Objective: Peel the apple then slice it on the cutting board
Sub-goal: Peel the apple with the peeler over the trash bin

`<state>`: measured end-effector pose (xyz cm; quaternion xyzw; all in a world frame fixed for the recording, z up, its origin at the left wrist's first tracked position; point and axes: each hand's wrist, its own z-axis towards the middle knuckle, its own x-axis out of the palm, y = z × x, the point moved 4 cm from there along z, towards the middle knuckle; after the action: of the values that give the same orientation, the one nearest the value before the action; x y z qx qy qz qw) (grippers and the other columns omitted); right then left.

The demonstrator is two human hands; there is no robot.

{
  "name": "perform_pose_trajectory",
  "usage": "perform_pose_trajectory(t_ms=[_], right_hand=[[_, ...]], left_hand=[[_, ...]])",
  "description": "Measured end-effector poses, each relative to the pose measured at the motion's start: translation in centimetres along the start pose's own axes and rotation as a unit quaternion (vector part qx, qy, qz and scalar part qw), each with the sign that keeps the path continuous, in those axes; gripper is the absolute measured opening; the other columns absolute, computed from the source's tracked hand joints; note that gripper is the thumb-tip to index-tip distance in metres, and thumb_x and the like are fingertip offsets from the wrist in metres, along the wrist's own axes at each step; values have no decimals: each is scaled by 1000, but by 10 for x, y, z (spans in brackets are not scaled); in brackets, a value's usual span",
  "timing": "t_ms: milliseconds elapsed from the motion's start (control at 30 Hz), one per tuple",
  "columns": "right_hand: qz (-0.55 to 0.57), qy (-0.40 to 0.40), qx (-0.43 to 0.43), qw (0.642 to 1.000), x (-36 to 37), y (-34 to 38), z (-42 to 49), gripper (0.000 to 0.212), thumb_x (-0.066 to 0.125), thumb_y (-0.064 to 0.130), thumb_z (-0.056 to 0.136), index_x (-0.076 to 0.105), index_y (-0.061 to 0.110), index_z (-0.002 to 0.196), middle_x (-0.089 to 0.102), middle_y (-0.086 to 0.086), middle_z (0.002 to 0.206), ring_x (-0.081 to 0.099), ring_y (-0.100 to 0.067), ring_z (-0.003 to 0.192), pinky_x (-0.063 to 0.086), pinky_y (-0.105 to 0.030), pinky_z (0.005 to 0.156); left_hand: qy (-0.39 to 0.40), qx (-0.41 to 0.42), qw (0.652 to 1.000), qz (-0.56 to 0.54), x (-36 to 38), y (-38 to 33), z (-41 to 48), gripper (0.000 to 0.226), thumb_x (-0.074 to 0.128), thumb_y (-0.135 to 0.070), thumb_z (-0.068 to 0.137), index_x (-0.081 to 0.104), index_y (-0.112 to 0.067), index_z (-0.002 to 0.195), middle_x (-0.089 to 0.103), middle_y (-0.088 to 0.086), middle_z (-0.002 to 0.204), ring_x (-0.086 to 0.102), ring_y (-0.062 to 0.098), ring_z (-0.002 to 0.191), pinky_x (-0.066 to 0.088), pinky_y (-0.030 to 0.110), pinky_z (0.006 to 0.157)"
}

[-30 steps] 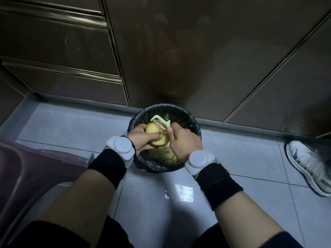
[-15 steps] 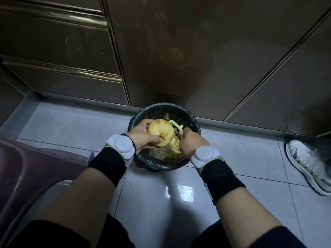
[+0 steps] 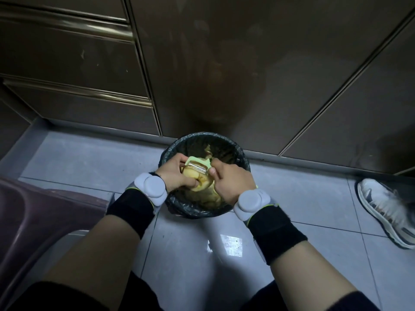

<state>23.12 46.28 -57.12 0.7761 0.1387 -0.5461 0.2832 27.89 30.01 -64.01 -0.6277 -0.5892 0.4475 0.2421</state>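
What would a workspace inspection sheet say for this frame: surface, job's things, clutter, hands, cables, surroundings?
Surface: grey tiled floor; no cutting board in view.
Job's things: apple, looks largely peeled, held over the bin; pale green peeler laid against its top.
Clutter: peelings inside the black-lined bin.
Hands: left hand grips the apple; right hand grips the peeler; white wrist pucks over black bands.
Cables: nothing seen.
Surroundings: dark cabinet fronts behind the bin; white shoe on the floor at right; dark purple seat at left.
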Motion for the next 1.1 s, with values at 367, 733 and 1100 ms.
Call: perform_pose_trajectory(t_ms=[367,733,1100], right_hand=[[-2,126,167,978,21,-43,3,26,43,33,93,61,23,108,67,-5,109,58,-26,88,40,-29,73],[50,5,43,998,0,-19,1,23,30,38,102,47,24,105,65,-10,97,59,-35,90,47,-39,74],[1,-6,56,998,1,-9,3,21,35,36,97,52,28,105,67,-6,97,61,-34,88,44,-36,70]], left_hand=[[64,34,997,-10,3,-5,-8,71,86,-27,37,57,-42,100,60,9,118,62,31,111,50,53,97],[32,-22,999,28,-5,12,2,77,83,-39,29,51,-33,99,62,6,116,62,26,108,49,48,98],[46,9,999,3,-3,3,-7,66,84,-34,34,54,-25,91,67,11,102,65,29,90,51,53,92]])
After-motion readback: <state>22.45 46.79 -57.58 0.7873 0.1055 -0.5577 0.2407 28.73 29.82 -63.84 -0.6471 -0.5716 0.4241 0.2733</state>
